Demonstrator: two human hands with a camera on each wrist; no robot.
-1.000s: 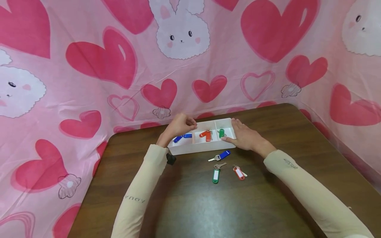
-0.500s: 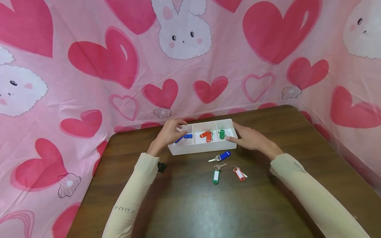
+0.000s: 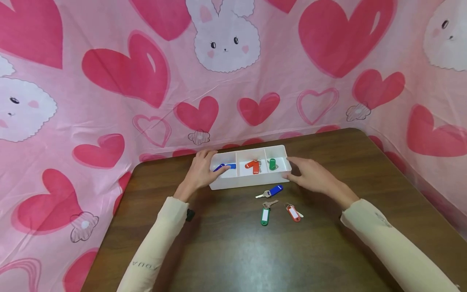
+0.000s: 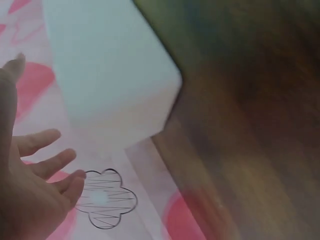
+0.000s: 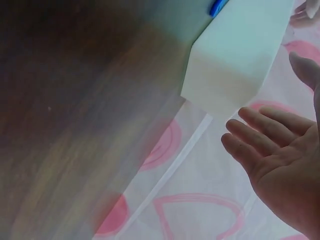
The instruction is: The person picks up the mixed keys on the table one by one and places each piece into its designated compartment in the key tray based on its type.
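Observation:
A white three-compartment tray (image 3: 251, 181) stands at the back of the table. Blue key tags (image 3: 230, 166) lie in its left compartment, red key tags (image 3: 255, 168) in the middle, a green key tag (image 3: 272, 164) on the right. My left hand (image 3: 200, 170) is at the tray's left end, thumb overlapping the compartment in the head view; the left wrist view shows its fingers loosely spread. At the right end is my right hand (image 3: 311, 174), fingers relaxed and extended beside the wall. In front lie keys with a blue tag (image 3: 276, 190), a green tag (image 3: 265, 217) and a red tag (image 3: 293, 213).
The brown wooden table (image 3: 233, 259) reaches back to a pink cloth (image 3: 226, 85) printed with hearts and rabbits. This cloth hangs close behind the tray and along the left and right sides.
My left hand has moved left and down, from above the left compartment to the tray's left end. The right hand has drawn back slightly from the right end. The loose keys have stayed put.

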